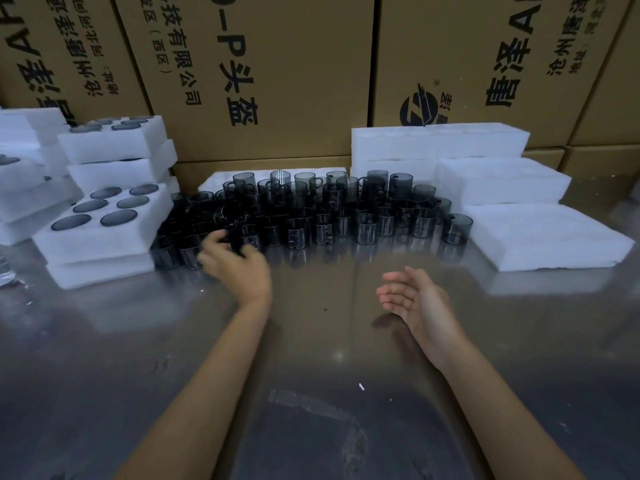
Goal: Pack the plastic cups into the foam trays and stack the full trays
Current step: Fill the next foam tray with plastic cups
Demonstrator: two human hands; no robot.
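At the far left, stacked foam trays [104, 216] run off the frame edge; the nearest full one shows 6 dark cup tops, and the trays behind are partly hidden. The left hand [235, 265] is blurred at the cups [311, 213], fingers curled, though I cannot tell whether it grips one. The smoky cups crowd the shiny table [311, 393]; those at the back overlap and are hard to count. The right hand [412, 299] hovers with fingers relaxed, holding nothing. Empty foam sheets [519, 233] pile up on the right. The cardboard boxes [263, 74] behind bear cropped Chinese print, including "有限公司" and "头盔"
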